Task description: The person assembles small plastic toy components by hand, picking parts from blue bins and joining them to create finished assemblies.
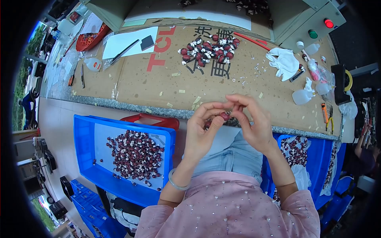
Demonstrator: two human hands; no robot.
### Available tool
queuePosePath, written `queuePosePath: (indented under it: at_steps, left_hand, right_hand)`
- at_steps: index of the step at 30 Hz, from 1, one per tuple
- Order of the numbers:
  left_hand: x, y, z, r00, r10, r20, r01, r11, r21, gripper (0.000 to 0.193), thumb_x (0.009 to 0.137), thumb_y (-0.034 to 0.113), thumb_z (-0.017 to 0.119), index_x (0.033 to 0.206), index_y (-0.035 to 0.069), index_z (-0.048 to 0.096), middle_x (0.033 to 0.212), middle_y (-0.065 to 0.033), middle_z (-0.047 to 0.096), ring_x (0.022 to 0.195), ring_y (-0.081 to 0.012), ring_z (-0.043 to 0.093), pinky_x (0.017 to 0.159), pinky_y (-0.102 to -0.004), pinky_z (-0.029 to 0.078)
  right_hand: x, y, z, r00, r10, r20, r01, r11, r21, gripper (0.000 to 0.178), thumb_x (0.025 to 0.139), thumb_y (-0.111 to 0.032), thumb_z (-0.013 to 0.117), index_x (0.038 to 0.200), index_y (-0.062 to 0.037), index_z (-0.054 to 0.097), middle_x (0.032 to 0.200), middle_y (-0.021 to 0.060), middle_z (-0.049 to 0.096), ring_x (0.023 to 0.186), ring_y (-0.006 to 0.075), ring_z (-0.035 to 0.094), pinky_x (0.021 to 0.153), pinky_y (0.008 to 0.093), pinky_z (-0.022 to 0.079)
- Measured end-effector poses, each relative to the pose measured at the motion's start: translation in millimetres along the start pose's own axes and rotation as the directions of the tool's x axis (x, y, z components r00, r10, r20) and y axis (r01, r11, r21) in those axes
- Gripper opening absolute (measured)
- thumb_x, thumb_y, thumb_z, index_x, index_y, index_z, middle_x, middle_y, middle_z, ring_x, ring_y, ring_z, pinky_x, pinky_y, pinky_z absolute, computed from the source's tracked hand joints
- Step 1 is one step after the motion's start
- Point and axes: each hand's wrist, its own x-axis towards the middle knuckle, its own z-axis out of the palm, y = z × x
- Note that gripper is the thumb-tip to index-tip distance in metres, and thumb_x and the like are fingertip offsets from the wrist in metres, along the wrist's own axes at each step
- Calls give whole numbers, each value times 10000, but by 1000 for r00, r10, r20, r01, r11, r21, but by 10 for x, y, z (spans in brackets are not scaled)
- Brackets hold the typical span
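My left hand [203, 129] is closed with a small dark red round part [225, 116] between thumb and forefinger, over my lap at the table's near edge. Another dark red part [207, 124] shows in its lower fingers. My right hand [254, 123] meets it from the right, thumb and fingertips pinched together beside the part; whatever they grip is too small to make out. On the cardboard ahead lies a loose pile of dark red parts with white pieces [208, 50].
Left of me stands a blue bin [124, 191] holding many such parts, beside a red stool [152, 120]. More parts fill a blue bin [313, 160] at right. A white glove [282, 63], plastic bottle [303, 96], orange cutter [324, 112] and button box [317, 25] occupy the table's right side.
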Motion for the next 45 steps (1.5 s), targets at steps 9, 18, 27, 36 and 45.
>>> queuePosePath:
  at_steps: [9, 18, 27, 36, 45]
  left_hand:
    - [-31, -1, -107, 917, -312, 250, 400, 688, -606, 265, 1003, 157, 406, 1219, 15, 462, 955, -151, 614, 606, -53, 364, 557, -175, 320]
    - [-26, -21, -143, 884, -346, 314, 455, 482, -749, 232, 1002, 166, 409, 1176, 20, 458, 907, -131, 557, 616, -69, 381, 558, -177, 327]
    - [-6, -97, -126, 858, -272, 436, 501, 247, -830, 185, 978, 123, 416, 1119, 18, 471, 813, -82, 486, 633, -97, 397, 571, -204, 332]
    - [5, -47, -112, 874, -263, 408, 475, 289, -831, 188, 975, 126, 410, 1105, 9, 481, 847, -100, 515, 648, -112, 429, 571, -207, 344]
    - [83, 96, -46, 906, -355, 230, 420, 686, -594, 197, 963, 219, 478, 1012, 39, 539, 934, -90, 576, 712, -103, 506, 482, -191, 332]
  right_hand:
    - [696, 540, -32, 974, -213, -77, 158, 881, -447, 339, 787, 33, 609, 1115, -51, 607, 992, 117, 605, 778, 224, 590, 733, 313, 481]
    - [893, 657, 56, 998, -1, -66, -20, 950, -311, 312, 739, -19, 699, 1034, -21, 599, 844, 112, 611, 722, 202, 581, 639, 315, 495]
    - [953, 708, 113, 993, -43, -112, 6, 952, -307, 242, 715, -3, 695, 922, -15, 570, 735, 133, 581, 667, 280, 593, 606, 381, 469]
    - [791, 559, -70, 972, 217, -85, -224, 972, -71, 281, 752, -33, 705, 1016, 0, 617, 793, 48, 606, 711, 108, 584, 657, 254, 480]
    - [140, 90, -170, 944, 330, 30, -310, 848, 429, 355, 754, 63, 700, 1093, 35, 599, 888, 15, 583, 828, 68, 580, 761, 214, 503]
